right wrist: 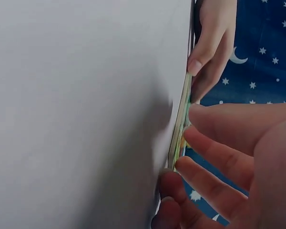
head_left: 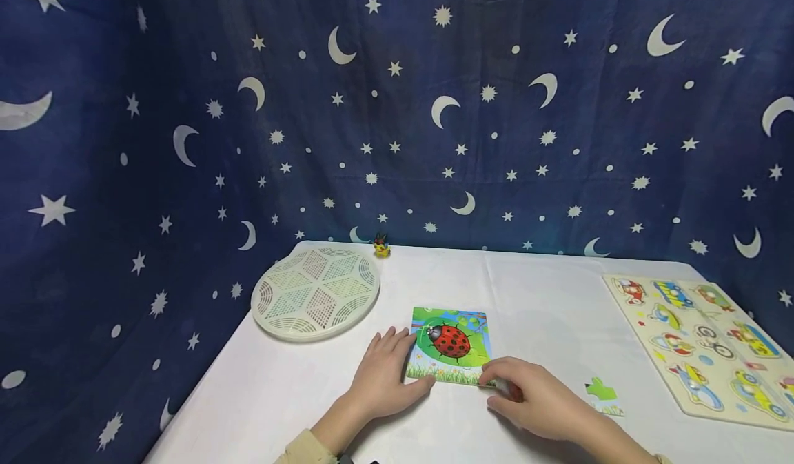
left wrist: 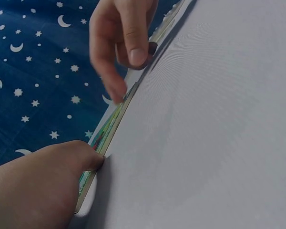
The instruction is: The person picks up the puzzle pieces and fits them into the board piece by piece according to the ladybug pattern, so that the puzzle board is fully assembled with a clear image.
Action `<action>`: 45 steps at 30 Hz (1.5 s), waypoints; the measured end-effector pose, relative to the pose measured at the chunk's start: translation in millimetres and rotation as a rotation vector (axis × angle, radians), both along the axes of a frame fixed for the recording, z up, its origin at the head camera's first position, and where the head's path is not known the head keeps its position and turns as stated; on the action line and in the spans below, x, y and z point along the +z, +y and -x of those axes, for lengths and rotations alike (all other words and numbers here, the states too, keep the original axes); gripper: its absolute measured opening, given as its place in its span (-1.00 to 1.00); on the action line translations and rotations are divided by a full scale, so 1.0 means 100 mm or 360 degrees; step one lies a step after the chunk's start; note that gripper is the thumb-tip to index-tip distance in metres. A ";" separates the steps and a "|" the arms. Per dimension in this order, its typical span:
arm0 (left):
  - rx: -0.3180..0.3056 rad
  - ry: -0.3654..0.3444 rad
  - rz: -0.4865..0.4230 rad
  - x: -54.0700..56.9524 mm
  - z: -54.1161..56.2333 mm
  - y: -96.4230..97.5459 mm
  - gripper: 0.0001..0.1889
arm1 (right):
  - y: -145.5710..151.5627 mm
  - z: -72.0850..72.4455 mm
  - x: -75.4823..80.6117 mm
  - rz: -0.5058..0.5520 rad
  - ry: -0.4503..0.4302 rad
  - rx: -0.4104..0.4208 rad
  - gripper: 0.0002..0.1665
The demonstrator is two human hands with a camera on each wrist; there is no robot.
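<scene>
A square ladybug jigsaw puzzle [head_left: 451,342] lies flat on the white table in the head view. My left hand [head_left: 387,373] rests at its left side, fingers spread along the left edge and thumb at the lower edge. In the left wrist view that thumb [left wrist: 88,155] presses on the board's near edge. My right hand [head_left: 536,395] is at the puzzle's lower right corner, its index fingertip touching there and the thumb apart. Its other fingers bend under the palm, partly hidden in shadow. To the right lies a loose green puzzle piece [head_left: 600,389].
A round white patterned board [head_left: 316,291] stands at the back left. A small yellow toy figure [head_left: 381,246] is near the far edge. At the right lies a wooden vehicle puzzle board [head_left: 688,360]. A dark blue curtain [head_left: 409,126] with moons and stars hangs behind the table.
</scene>
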State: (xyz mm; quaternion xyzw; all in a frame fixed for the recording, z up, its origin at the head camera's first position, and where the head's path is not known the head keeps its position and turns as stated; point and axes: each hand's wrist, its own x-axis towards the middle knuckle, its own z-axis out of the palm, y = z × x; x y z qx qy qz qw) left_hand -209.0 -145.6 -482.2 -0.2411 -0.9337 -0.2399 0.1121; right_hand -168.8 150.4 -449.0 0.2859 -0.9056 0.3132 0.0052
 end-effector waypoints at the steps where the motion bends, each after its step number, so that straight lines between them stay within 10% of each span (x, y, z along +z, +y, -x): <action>1: -0.0001 -0.0004 0.0001 0.00 0.00 0.00 -0.18 | 0.04 -0.01 0.00 0.0007 -0.0001 -0.0007 -0.77; 29: -0.0003 -0.0007 -0.0013 -0.03 -0.01 0.00 -0.18 | 1.02 -0.15 0.00 -0.0246 -0.0240 -0.0574 -0.60; 45: 0.0000 0.0000 -0.0004 0.00 0.01 0.00 -0.19 | 1.30 -0.14 0.01 -0.0336 -0.0332 -0.0671 -0.34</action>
